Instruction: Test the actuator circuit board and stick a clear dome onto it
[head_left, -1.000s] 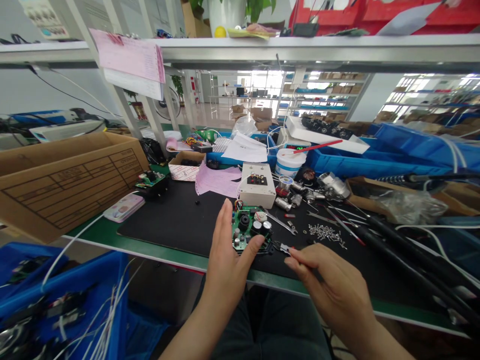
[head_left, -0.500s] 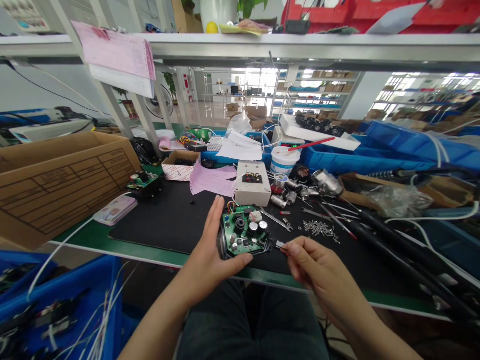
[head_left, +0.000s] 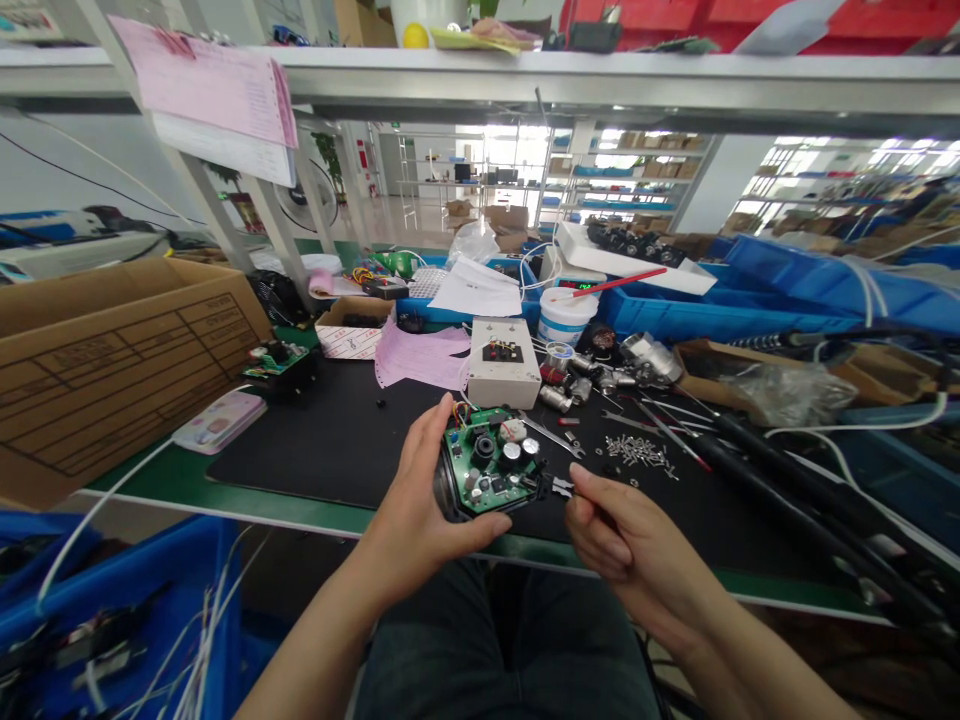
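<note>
My left hand (head_left: 420,500) is wrapped around the left and near sides of a dark housing (head_left: 445,488). A green circuit board (head_left: 491,488) with capacitors and a black round coil faces up in it, tilted toward me. My right hand (head_left: 630,530) is closed at the housing's right side, thumb on top and fingers curled. A small flat silver piece (head_left: 561,486) sticks out between its fingertips and the housing's dark edge; its far end is hard to make out. An open-end wrench (head_left: 551,434) lies just behind the board.
A beige box (head_left: 504,380) with terminals stands behind the housing. Loose screws (head_left: 636,452) and metal fittings (head_left: 577,390) lie to the right, near long black tools (head_left: 795,510). At left are a cardboard box (head_left: 127,370), a phone (head_left: 220,420) and another circuit board (head_left: 276,362).
The view has shifted slightly. My right thumb has lifted and the fingers have curled more, so more of the silver piece shows. My left hand keeps its hold on the housing.
</note>
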